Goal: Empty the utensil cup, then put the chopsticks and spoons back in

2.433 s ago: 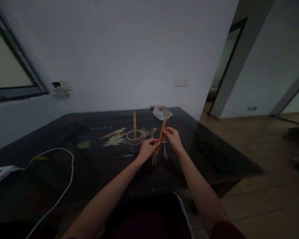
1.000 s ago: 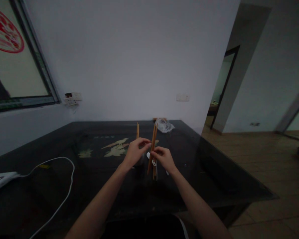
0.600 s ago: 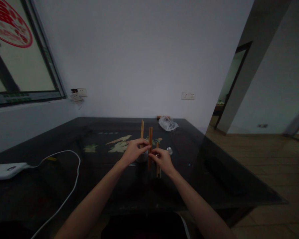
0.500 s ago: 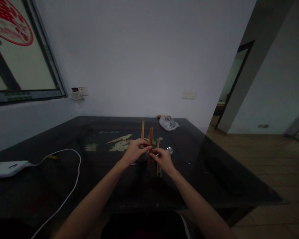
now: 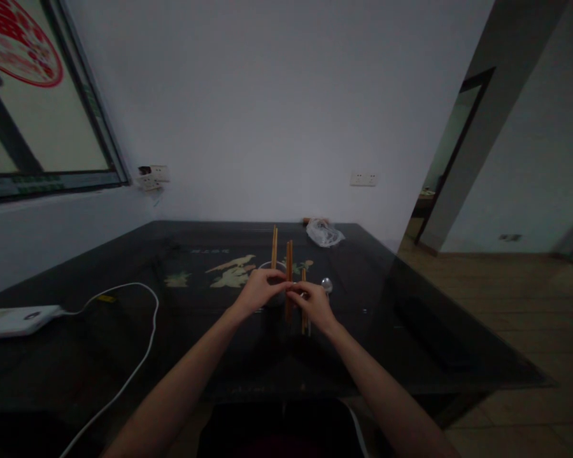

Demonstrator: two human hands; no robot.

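Where both hands (image 5: 262,286) (image 5: 314,303) pinch them, slim, straight wooden chopsticks (image 5: 289,259) stand upright.

Exposure is dim. Wall (image 5: 248,114) is palest near centre, darkening toward corners. Tabletop (image 5: 363,346) reads near-black, faint sheen; held chopsticks (image 5: 289,259) dim at lower ends. Wide-angle stretch at edges.

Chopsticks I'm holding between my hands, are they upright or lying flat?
Upright: the held chopsticks stand nearly vertical, pinched by the left hand and right hand, their upper ends showing above both.
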